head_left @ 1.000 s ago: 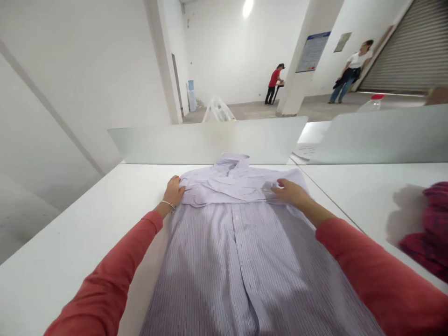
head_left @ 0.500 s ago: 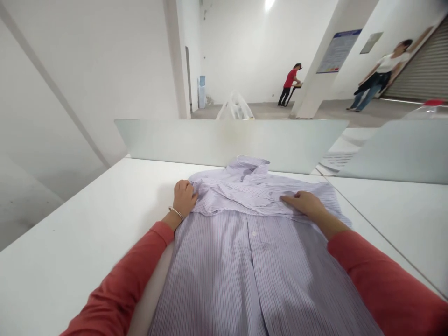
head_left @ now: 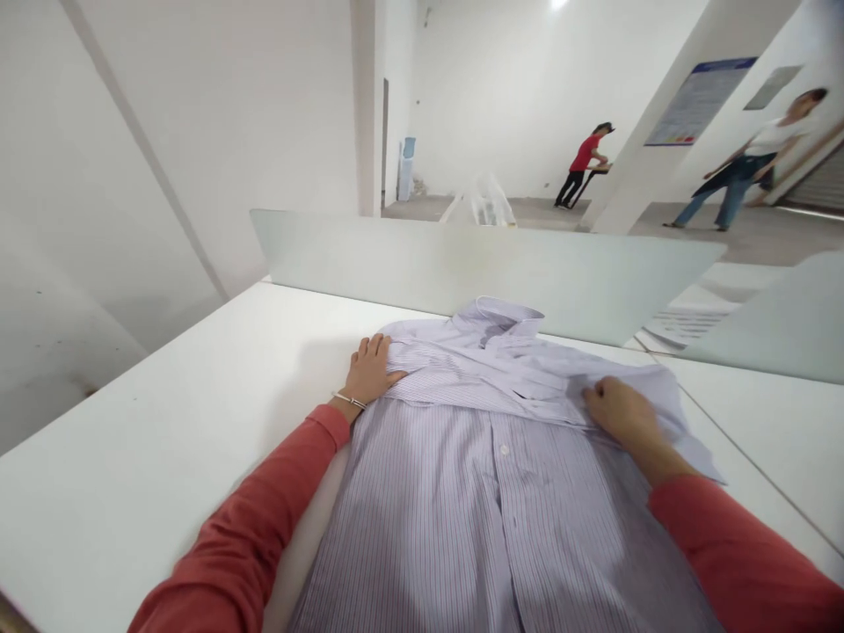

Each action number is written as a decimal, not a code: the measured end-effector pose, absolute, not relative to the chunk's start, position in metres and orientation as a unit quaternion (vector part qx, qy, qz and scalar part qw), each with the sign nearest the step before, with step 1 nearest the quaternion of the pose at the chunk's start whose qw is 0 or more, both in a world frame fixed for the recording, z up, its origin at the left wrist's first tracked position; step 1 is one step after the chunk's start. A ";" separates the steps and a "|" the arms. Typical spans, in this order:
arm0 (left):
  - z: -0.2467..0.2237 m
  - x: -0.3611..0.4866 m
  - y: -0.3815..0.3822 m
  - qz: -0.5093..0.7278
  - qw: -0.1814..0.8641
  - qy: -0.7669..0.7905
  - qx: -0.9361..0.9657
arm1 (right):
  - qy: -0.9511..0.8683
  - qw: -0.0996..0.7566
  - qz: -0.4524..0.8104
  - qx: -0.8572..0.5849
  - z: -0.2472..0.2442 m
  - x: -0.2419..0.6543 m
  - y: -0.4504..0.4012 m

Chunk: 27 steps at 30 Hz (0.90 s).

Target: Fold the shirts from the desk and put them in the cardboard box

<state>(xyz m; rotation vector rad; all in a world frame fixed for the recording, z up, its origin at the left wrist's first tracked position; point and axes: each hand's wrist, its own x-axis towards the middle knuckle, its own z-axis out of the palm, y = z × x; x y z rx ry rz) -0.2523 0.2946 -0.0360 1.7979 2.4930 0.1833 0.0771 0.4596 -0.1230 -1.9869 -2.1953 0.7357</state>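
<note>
Left hand (head_left: 369, 374): fingers (head_left: 377, 349) released and spread, palm down, thumb laid across the shirt's folded edge, the other fingers on the worktop just beside it. Changed from the earlier frame, where the same hand sat curled and knuckled over the cloth. Thin metal bracelet (head_left: 349, 401) around the left wrist.

Right hand (head_left: 620, 413): fingers (head_left: 597, 394) clenched into the cloth, gripping a gathered fold. Changed from the earlier frame, where the fingers lay flat; hand now further out toward the shirt's side edge, with that edge flared out past the wrist.

Lilac pinstriped dress shirt (head_left: 488, 510): lying flat on the white worktop (head_left: 164, 413), front facing up, placket and buttons running down the middle, and upper part doubled over in a band beneath the collar (head_left: 498, 315). Collar toward the far side; lower part running out of view at the bottom. Coral-red sleeves (head_left: 243, 519) on both forearms, resting along the shirt's sides.

Frosted partition panel (head_left: 475, 264) standing along the far edge of the worktop. Blue bottle (head_left: 410, 148) on top of a water dispenser by the far wall, contents too small to tell.

Beyond the partition, on the concrete floor (head_left: 758, 246): co-worker in a red top (head_left: 584, 154) at a small stand, and another person in a white top (head_left: 748, 158), both well apart from the worktop.
</note>
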 end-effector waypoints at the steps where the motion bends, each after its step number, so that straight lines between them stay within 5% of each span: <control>1: -0.036 -0.253 0.295 0.091 0.034 0.814 0.573 | -0.729 0.030 0.232 -0.643 -0.126 0.074 0.461; 7: -0.041 -0.263 0.296 0.267 0.052 0.833 0.481 | -0.820 0.088 0.179 -0.536 -0.072 0.008 0.464; 12: -0.049 -0.267 0.294 0.275 0.046 0.802 0.528 | -0.900 0.091 0.262 -0.335 -0.008 -0.100 0.430; 16: -0.055 -0.267 0.295 0.261 0.035 0.796 0.545 | -0.937 0.063 0.264 -0.220 -0.004 -0.167 0.404; 21: -0.058 -0.268 0.297 0.239 0.037 0.801 0.548 | -0.929 0.017 0.283 -0.240 -0.022 -0.197 0.399; 27: -0.057 -0.267 0.297 0.225 0.019 0.796 0.561 | -0.876 0.074 0.325 -0.349 -0.028 -0.197 0.416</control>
